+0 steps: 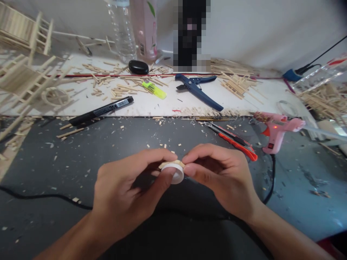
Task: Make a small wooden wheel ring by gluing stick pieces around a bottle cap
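A small white ring (177, 177), perhaps a plastic cap or a slice of tube, is pinched between the thumb and fingers of my left hand (132, 180). Short pale wood pieces (173, 163) lie along the ring's far outer edge. From the other side, the thumb and forefinger of my right hand (219, 169) close on the end of these pieces, at the ring's right edge. Both hands are held over the dark table, and small wood chips (164, 146) lie just beyond them. My fingertips partly hide the wood.
A pink glue gun (278, 130) with its light on stands at right, its black cable (272, 180) running behind my right arm. An orange box cutter (235, 141), blue cutter pliers (199, 90), and a black marker (101, 111) lie farther back. Wooden stick models (21, 79) stand left.
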A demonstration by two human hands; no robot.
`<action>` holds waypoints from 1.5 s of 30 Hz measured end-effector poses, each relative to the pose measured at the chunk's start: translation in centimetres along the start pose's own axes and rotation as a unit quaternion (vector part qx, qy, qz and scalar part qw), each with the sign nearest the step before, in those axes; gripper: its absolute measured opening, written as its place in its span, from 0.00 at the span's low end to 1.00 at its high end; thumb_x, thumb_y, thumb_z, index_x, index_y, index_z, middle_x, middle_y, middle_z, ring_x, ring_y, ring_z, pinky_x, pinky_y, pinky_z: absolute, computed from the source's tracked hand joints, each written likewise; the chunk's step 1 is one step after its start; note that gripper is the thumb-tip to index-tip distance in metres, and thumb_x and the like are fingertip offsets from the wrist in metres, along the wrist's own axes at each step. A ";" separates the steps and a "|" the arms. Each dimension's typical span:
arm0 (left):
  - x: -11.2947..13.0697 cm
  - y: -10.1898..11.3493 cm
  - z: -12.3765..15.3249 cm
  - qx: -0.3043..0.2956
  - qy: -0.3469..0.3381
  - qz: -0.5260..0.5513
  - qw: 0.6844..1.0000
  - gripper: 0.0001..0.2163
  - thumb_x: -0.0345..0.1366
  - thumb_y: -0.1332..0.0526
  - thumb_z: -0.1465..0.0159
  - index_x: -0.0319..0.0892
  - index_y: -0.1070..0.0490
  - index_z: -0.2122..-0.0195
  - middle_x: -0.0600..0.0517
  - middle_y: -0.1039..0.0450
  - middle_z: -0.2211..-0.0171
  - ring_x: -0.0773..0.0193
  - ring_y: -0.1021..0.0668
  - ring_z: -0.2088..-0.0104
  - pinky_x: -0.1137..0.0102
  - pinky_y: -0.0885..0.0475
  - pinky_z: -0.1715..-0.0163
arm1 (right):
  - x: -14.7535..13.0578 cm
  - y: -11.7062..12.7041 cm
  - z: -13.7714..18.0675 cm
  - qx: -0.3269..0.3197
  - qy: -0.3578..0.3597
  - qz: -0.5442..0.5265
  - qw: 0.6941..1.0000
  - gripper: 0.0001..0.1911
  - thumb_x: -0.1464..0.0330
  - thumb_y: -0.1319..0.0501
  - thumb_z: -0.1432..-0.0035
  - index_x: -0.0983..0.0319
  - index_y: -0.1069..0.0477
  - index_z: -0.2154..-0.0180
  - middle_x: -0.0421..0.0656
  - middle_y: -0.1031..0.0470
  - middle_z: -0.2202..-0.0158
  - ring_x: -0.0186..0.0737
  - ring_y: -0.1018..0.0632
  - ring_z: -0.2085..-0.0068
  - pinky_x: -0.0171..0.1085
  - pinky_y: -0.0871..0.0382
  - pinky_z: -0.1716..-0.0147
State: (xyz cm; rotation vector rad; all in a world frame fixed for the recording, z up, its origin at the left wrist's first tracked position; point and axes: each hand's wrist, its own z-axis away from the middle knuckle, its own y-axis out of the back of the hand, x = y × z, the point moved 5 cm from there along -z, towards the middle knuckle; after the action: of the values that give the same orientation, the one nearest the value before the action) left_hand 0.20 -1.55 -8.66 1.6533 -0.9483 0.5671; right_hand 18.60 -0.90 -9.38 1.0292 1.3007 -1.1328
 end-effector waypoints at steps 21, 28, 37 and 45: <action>0.2 0.0 -0.4 -0.026 -0.055 -0.002 0.998 0.05 0.41 0.33 0.30 0.55 0.16 0.61 0.61 0.19 0.77 0.69 0.17 0.77 0.78 0.21 0.72 | 0.6 0.1 -0.1 -0.001 -0.034 -0.006 0.999 0.06 0.70 0.21 0.48 0.55 0.14 0.67 0.38 0.15 0.69 0.36 0.18 0.67 0.32 0.23 0.66; -0.6 -0.2 0.0 0.021 0.021 0.006 1.000 0.04 0.43 0.31 0.33 0.56 0.17 0.59 0.61 0.14 0.67 0.67 0.15 0.73 0.76 0.19 0.70 | 1.1 0.2 -0.6 0.031 -0.058 -0.040 0.997 0.10 0.66 0.19 0.51 0.56 0.16 0.67 0.38 0.17 0.71 0.35 0.20 0.70 0.32 0.25 0.70; -0.8 0.1 -0.5 0.041 0.079 0.066 0.994 0.15 0.40 0.29 0.36 0.54 0.18 0.47 0.58 0.13 0.64 0.64 0.13 0.65 0.74 0.17 0.60 | 0.9 -0.7 -0.7 -0.077 -0.076 0.091 0.990 0.20 0.56 0.22 0.48 0.59 0.22 0.58 0.39 0.21 0.67 0.37 0.24 0.67 0.36 0.28 0.67; -0.7 -0.3 -0.9 0.005 0.081 0.107 0.991 0.11 0.42 0.31 0.34 0.50 0.17 0.51 0.52 0.13 0.61 0.61 0.14 0.64 0.67 0.16 0.59 | -2.3 8.6 3.9 0.008 -0.108 0.425 0.899 0.22 0.47 0.37 0.34 0.58 0.22 0.66 0.40 0.22 0.68 0.41 0.25 0.66 0.39 0.37 0.66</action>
State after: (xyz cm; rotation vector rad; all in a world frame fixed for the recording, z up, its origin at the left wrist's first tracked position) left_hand 0.13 -0.43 -9.13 1.4982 -1.0102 0.8393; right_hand 27.86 -3.19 -7.47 1.2588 0.5385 -0.5509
